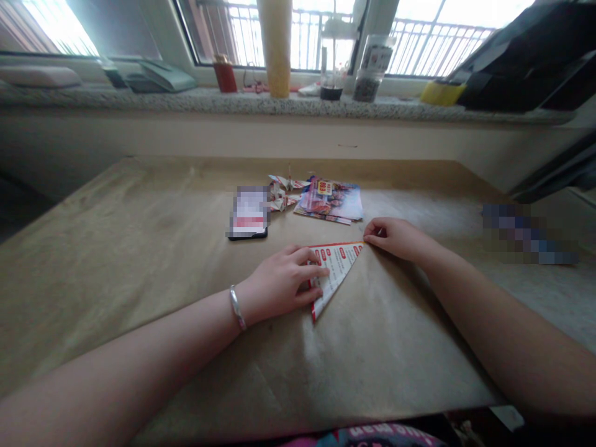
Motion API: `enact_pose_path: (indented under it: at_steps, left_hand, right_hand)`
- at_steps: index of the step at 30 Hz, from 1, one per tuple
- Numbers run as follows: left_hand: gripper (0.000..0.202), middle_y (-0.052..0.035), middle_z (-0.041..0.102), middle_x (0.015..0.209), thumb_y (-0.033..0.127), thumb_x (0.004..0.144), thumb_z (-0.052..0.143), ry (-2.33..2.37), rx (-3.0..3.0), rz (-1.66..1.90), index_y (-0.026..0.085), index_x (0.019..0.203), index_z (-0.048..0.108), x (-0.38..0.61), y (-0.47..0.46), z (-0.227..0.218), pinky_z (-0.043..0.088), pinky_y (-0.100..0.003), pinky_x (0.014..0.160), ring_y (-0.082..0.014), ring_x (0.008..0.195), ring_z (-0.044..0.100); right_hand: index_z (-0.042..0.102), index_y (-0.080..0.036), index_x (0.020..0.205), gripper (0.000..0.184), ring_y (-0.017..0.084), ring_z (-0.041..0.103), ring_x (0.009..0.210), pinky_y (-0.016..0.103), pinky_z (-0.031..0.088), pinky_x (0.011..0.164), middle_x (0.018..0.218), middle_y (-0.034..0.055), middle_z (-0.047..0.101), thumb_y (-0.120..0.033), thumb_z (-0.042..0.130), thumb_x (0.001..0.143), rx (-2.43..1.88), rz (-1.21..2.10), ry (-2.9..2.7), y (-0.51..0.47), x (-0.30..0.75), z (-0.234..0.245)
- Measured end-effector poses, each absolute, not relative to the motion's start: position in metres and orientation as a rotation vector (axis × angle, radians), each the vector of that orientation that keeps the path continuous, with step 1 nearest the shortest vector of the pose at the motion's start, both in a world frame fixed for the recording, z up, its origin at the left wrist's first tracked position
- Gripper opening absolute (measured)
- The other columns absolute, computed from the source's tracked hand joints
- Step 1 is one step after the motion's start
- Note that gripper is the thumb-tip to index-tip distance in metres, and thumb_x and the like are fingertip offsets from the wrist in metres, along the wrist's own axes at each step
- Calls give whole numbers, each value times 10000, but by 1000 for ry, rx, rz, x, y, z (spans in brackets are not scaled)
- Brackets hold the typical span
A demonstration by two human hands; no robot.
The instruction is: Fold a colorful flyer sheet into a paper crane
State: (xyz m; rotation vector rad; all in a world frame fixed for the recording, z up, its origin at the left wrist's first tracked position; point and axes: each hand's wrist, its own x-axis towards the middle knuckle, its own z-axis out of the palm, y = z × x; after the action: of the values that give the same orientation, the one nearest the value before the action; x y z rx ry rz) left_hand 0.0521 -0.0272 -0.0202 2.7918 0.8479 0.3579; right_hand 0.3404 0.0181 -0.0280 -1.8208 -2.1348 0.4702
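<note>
A printed sheet of paper (341,268), folded into a triangle with red edges, lies on the table in front of me. My left hand (291,278) rests on its left side, fingers stretched out and spread over the print. At the triangle's far right corner, my right hand (388,238) pinches the paper tip between thumb and fingers. Part of the paper's left side is hidden under my left fingers. A bracelet (238,308) circles my left wrist.
Beyond my hands lie a phone (249,212), folded paper pieces (282,197) and a stack of colourful leaflets (331,200). A blurred item (528,234) is at the far right. The windowsill (186,102) holds a red container (225,74) and a tall yellow cylinder (275,49).
</note>
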Motion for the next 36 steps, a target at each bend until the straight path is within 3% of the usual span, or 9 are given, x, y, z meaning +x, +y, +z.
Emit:
enact_pose_path:
  at_steps: [11,15,17,20,27,30,36]
  left_hand:
    - [323,-64,578,1133,398,879,541,838,2789,359,264,1159,631,52,-27,-21,470,-406,910,-231,1038,507]
    - [313,-65,574,1142,387,881,541,830,2786,362,258,1152,632,52,-26,-22,464,-407,922,-230,1049,503]
    - [316,-69,572,1143,386,885,536,820,2791,361,256,1158,627,52,-26,-22,460,-412,928,-230,1051,503]
    - [319,-78,571,1136,382,888,536,801,2792,369,249,1164,624,52,-25,-22,453,-419,939,-233,1058,500]
    - [301,-72,551,1194,280,920,495,752,2636,530,267,1201,601,47,-18,-19,432,-390,981,-203,1118,495]
    - [295,-66,604,1123,226,958,398,668,2550,708,210,1145,625,44,-13,-15,418,-355,1001,-164,1094,520]
    - [203,-40,666,1045,244,904,518,716,2792,801,222,1048,659,44,-13,-15,439,-355,953,-179,1040,557]
  right_hand:
    - [632,-216,763,93,147,558,638,283,463,623,730,14,638,-201,540,766,-1757,460,-2115,15,338,-26]
    - [662,-202,817,97,152,568,707,281,476,648,845,42,628,-255,595,771,-1422,505,-2246,9,333,-21]
    - [692,-212,805,98,183,585,866,308,471,777,872,52,638,-288,636,775,-1153,515,-2433,6,329,-18]
    - [719,-218,829,111,186,580,897,335,450,841,892,57,655,-305,685,768,-940,495,-2568,3,323,-17]
    - [709,-206,850,101,155,596,840,287,476,776,875,57,654,-245,617,832,-846,555,-2559,0,315,-20]
    - [702,-194,857,98,145,598,802,259,480,722,877,58,641,-226,614,826,-964,559,-2509,-6,308,-20]
    - [693,-202,835,112,155,600,780,262,452,688,866,41,664,-219,583,845,-1204,269,-2477,-17,284,-22]
